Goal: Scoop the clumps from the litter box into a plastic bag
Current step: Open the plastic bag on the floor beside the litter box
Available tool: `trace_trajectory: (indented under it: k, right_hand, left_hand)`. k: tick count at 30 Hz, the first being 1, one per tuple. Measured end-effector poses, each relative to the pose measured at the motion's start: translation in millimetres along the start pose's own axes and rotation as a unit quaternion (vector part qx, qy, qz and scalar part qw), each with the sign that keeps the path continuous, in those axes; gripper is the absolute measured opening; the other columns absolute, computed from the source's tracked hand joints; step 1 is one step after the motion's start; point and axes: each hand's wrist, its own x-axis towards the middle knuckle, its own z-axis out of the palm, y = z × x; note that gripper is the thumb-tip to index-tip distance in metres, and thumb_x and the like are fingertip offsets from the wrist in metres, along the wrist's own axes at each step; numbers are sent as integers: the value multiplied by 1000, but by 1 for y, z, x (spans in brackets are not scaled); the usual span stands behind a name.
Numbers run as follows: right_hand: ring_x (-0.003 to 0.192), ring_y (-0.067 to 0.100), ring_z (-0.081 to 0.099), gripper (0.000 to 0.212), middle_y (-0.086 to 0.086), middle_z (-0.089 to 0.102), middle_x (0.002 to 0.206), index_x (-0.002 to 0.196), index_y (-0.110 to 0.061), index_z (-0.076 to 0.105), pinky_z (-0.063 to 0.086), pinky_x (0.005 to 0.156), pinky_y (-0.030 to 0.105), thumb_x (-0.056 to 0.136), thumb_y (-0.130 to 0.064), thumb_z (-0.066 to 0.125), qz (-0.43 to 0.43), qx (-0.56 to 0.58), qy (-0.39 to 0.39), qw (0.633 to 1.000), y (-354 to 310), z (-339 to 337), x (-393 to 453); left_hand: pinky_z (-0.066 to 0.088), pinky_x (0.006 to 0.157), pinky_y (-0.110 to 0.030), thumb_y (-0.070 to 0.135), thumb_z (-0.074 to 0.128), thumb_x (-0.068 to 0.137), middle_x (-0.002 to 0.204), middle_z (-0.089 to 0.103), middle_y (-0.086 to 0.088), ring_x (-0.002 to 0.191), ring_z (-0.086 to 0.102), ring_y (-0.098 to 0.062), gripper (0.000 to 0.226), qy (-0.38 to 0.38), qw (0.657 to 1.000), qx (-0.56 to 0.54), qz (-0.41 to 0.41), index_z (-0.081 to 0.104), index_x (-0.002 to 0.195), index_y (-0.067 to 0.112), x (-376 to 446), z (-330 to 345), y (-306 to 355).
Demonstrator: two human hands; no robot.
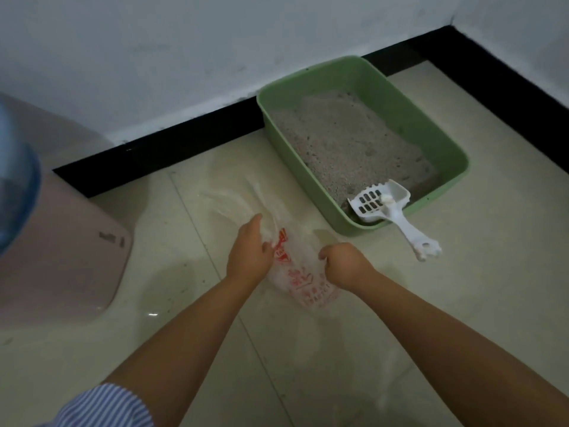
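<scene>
A green litter box (446,140) with grey litter (345,140) stands on the floor against the wall. A white slotted scoop (381,204) lies across its near rim, head inside, handle sticking out over the floor, with a small pale clump on it. A clear plastic bag (295,272) with red print lies on the tiles left of the box. My left hand (249,251) grips the bag's left side. My right hand (345,265) holds its right side with curled fingers. The bag's handles trail away toward the wall.
A pink appliance (61,257) with a blue water bottle (15,186) on top stands at the left. A black skirting (184,143) runs along the white wall behind. The floor is pale tile.
</scene>
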Motion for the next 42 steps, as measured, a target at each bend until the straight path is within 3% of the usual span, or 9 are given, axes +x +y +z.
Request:
trace_trajectory:
  k: [7, 11, 17, 21, 24, 28, 31, 35, 42]
  right_hand:
    - [83, 28, 55, 22, 19, 64, 95, 88, 2, 65, 38, 67, 27, 76, 8, 47, -160, 47, 21, 986, -13, -4, -10]
    - [85, 24, 53, 20, 12, 57, 94, 97, -4, 62, 39, 66, 23, 84, 3, 49, -131, 125, -42, 983, -16, -42, -20]
    - [105, 17, 52, 57, 1, 49, 120, 133, -18, 37, 48, 86, 34, 85, -28, 64, -123, 501, 57, 855, -32, -126, -21]
    - [103, 29, 61, 21, 14, 63, 111, 108, -7, 58, 50, 93, 46, 90, -18, 56, -117, 538, 121, 826, -39, -141, 6]
    - [88, 36, 64, 21, 23, 64, 102, 105, 2, 59, 55, 81, 51, 88, -3, 48, -4, 591, 123, 797, -30, -143, 36]
    - [74, 26, 64, 39, 19, 62, 103, 122, -1, 46, 57, 56, 26, 87, -16, 53, -36, 326, 138, 935, -32, -135, 51]
    - [138, 37, 23, 83, 24, 17, 151, 147, -2, 3, 29, 110, 41, 86, -14, 56, -35, 56, 202, 977, -39, -123, 40]
    - [144, 28, 9, 69, 10, 12, 156, 147, -18, 21, 9, 117, 40, 86, -9, 53, -205, -62, 215, 953, -56, -131, 22]
    - [65, 16, 52, 27, -2, 54, 64, 71, -18, 56, 33, 45, 7, 94, -30, 51, -271, 159, 43, 948, -56, -120, 1]
  left_hand:
    - [50, 82, -37, 32, 59, 90, 130, 47, -14, 101, 58, -26, 88, -34, 856, -424, -296, -5, 149, 18, 17, -30, 17]
    - [40, 36, -15, 8, 44, 96, 51, 52, 0, 36, 48, -6, 36, 27, 870, -433, -233, 45, 131, -1, 37, -52, 57]
    - [43, 50, -22, 7, 47, 93, 61, 53, -2, 54, 50, -12, 19, 101, 930, -323, -142, 59, 80, 14, 29, -80, 119]
    - [45, 61, -28, 8, 47, 94, 68, 53, -2, 60, 50, -14, 25, 134, 917, -358, -111, 57, 74, 20, 15, -88, 142]
    - [50, 63, -32, 13, 42, 99, 78, 58, -5, 67, 59, -17, 18, 159, 807, -555, -127, 54, 86, 14, 6, -106, 133]
    - [55, 46, -26, 12, 29, 102, 59, 66, -9, 48, 66, -17, 26, 146, 610, -771, -108, 52, 94, 4, -5, -128, 108]
    - [52, 43, -21, -3, 24, 96, 56, 64, -12, 43, 62, -17, 32, 108, 652, -735, -150, 55, 88, -6, -4, -130, 109]
    - [55, 51, -30, -7, 28, 94, 70, 64, -15, 58, 62, -20, 23, 86, 717, -667, -184, 50, 99, -3, -8, -137, 111]
    - [48, 64, -47, 14, 29, 102, 128, 52, -23, 96, 59, -34, 37, 86, 686, -690, -216, 39, 134, 0, -1, -139, 108]
